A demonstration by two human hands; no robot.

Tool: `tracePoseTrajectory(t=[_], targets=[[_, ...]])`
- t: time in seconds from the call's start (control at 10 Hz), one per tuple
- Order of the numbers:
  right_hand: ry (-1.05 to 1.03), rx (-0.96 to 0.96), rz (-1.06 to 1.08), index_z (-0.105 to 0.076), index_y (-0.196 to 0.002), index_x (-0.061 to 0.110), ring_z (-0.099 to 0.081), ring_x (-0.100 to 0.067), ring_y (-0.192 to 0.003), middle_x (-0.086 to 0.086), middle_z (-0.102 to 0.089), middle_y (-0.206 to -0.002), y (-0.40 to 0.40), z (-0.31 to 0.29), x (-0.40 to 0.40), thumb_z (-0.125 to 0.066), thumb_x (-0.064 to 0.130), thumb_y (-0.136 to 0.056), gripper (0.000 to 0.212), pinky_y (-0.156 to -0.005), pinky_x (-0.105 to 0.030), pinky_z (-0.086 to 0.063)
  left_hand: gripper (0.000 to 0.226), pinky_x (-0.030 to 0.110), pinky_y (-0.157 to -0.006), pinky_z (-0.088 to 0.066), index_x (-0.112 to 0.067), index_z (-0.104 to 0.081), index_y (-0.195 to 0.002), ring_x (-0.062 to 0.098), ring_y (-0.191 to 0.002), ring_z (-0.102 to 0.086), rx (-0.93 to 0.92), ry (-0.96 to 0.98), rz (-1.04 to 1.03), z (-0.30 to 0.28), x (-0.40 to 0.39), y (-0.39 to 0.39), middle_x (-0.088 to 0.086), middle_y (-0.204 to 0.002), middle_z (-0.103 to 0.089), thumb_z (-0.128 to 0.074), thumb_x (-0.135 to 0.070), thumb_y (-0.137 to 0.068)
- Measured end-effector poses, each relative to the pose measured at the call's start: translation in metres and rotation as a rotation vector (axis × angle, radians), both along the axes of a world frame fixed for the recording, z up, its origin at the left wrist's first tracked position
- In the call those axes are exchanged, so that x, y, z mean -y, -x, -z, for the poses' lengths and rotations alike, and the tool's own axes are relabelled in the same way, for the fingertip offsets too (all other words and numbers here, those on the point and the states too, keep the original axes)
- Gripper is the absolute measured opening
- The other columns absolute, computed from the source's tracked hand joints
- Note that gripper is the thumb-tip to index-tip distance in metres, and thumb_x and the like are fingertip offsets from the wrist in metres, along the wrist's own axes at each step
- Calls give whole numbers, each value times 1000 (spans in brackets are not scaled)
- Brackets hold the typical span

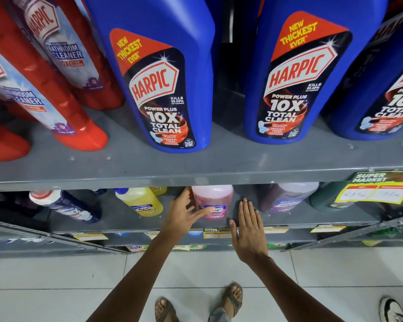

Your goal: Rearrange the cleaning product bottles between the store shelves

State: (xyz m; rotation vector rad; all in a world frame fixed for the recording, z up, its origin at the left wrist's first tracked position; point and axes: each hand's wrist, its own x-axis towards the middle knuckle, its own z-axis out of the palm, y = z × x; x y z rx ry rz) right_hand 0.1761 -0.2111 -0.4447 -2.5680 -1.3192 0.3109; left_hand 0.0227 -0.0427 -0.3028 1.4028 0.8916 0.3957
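A pink bottle (215, 198) stands on the lower grey shelf (126, 219), partly hidden under the upper shelf edge. My left hand (184, 214) is spread open at its left side, fingertips against its label. My right hand (248, 228) is flat and open just to the right of the bottle, not touching it. On the same shelf stand a yellow bottle (141, 201), a dark blue bottle with a white cap (65, 206), a purple bottle (286, 197) and a dark green bottle (326, 198).
The upper shelf (196, 163) carries large blue Harpic bottles (165, 77) (296, 73) and red Harpic bathroom cleaner bottles (44, 89). A yellow price tag (377, 189) hangs at its right edge. White tiled floor (56, 287) lies below, with another person's shoe (392, 310) at the bottom right.
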Motion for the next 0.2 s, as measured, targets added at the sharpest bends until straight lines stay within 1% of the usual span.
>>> tracePoseTrajectory(t=[0.1,0.2], targets=[[0,-10,-15,-12,-172,11,-5,-25,-168,-5,-4,-180,-2,-2,2,-14,53,-112,73,-136,-42,-6,65,17,-88,-62,-30,-55,-132,1,-114,-70,25,-30,-2,3,5,2,-8,-126,-72,-85,1,-84],[-2,-43,-26,-15,-171,8,-8,-26,-168,-8,-8,-181,-3,-4,1,-11,54,-110,76,-135,-40,-5,63,32,-105,-61,-32,-51,-139,14,-126,-69,21,-106,24,9,18,7,-4,-136,-70,-83,-11,-89]])
